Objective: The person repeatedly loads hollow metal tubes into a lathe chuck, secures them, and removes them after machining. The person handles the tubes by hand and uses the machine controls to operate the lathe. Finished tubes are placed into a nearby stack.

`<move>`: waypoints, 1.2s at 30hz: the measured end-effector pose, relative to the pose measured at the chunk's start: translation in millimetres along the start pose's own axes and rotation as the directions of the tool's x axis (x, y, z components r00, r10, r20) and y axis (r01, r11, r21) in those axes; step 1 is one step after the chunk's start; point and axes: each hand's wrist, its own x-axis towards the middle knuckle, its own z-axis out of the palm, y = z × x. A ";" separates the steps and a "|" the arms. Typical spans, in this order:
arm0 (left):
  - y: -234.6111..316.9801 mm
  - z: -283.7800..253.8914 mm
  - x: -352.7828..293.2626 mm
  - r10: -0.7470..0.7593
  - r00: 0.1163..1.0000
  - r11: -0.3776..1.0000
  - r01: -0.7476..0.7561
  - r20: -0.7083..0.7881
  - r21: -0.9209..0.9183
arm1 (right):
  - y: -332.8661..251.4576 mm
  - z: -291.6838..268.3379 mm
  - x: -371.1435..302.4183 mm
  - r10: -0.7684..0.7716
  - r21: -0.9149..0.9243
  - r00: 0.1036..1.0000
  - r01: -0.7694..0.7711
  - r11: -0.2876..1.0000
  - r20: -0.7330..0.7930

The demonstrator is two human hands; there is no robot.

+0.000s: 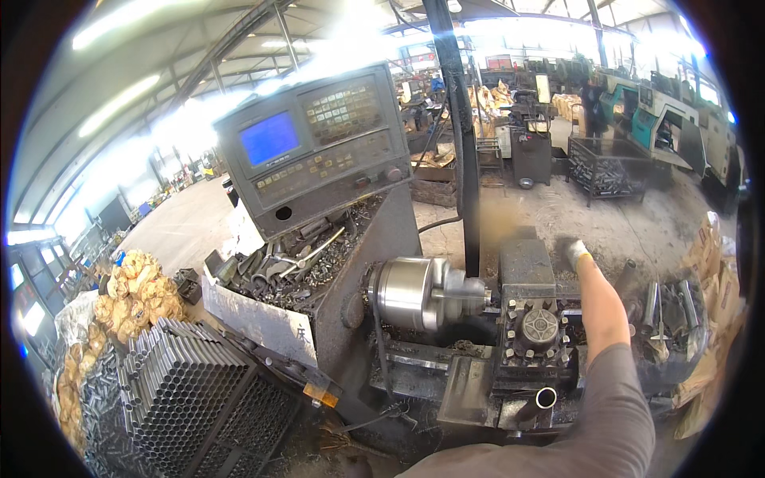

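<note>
My right arm stretches forward past the tool post (539, 328) of a lathe. At its end my right hand (575, 252), in a whitish glove or wrap, is small and smeared, so its fingers cannot be made out. It is nearest to the dark block (526, 267) behind the tool post, on that block's right side. Left of the tool post is the shiny round chuck (402, 293), with its blurred front jaws (458, 295) facing the tool post. A short metal tube (545, 398) stands tilted on the carriage near me. My left hand is out of view.
A control panel (315, 143) with a blue screen rises at left, above a tray (263, 315) of tools and metal chips. Cut tubes (179, 374) fill a rack at lower left. More metal pieces (669, 311) lie at right. A dark post (458, 135) stands behind the chuck.
</note>
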 end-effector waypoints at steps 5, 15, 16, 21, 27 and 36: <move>57.7 19.9 -8.5 0.245 0.915 0.913 -0.328 0.320 0.241 | -26.5 41.5 17.7 -0.122 0.432 0.972 0.024 0.902 0.202; 368.3 84.4 -126.8 0.960 -0.007 0.017 -0.996 0.280 -0.085 | -180.0 17.4 -5.0 -0.356 0.033 0.866 0.368 0.929 0.351; 392.7 97.2 -130.7 0.967 -0.135 -0.117 -0.989 0.218 -0.093 | -172.0 24.6 7.0 -0.381 0.029 0.842 0.401 0.915 0.381; 466.3 179.1 -129.1 0.837 -0.402 -0.471 -0.874 0.370 0.116 | -113.3 64.7 94.1 -0.093 0.132 0.202 -0.188 0.973 0.975; 480.0 271.7 -119.7 0.818 -0.365 -0.476 -0.864 0.444 0.167 | -84.1 82.2 38.6 -0.355 -0.007 0.619 0.504 0.864 0.701; 481.9 296.5 -104.3 0.806 -0.361 -0.471 -0.871 0.470 0.141 | -1.4 -25.7 -274.1 0.275 0.507 0.826 0.015 0.862 -0.492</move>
